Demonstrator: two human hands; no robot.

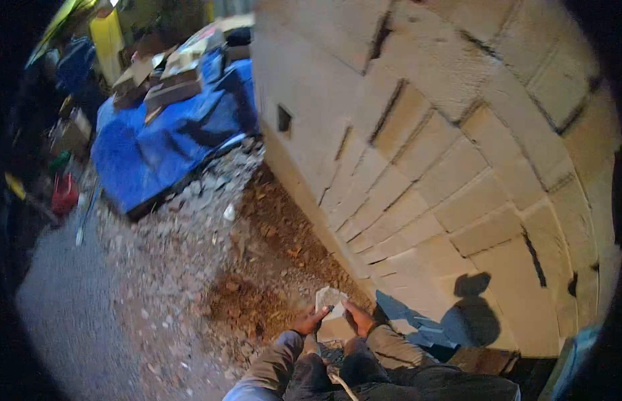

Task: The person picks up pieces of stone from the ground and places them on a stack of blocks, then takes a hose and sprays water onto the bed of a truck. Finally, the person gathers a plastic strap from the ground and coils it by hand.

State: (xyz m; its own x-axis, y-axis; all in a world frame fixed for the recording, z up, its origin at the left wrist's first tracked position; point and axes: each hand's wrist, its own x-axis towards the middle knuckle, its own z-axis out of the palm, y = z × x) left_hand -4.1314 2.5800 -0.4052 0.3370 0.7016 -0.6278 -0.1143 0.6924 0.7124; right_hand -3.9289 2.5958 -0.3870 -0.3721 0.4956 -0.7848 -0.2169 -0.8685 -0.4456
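Observation:
In the lower middle of the head view, a pale, rough-edged flat piece of stone (pixel 331 296) is held between my two hands. My left hand (pixel 312 321) is closed on its left side, with a small dark spot showing at the thumb tip. On the opposite side my right hand (pixel 360 318) grips the edge, its fingers partly hidden behind. Below the stone, between my wrists, a tan flat surface (pixel 336 328) shows above my knees.
A tan wall of fitted stone slabs (pixel 458 194) rises on the right. Brown loose soil (pixel 271 247) and gravel (pixel 157 294) cover the ground beside it. Blocks (pixel 172 92) lie on a blue tarp (pixel 150 160). Dark blue-grey pieces (pixel 418 324) sit at the wall's foot.

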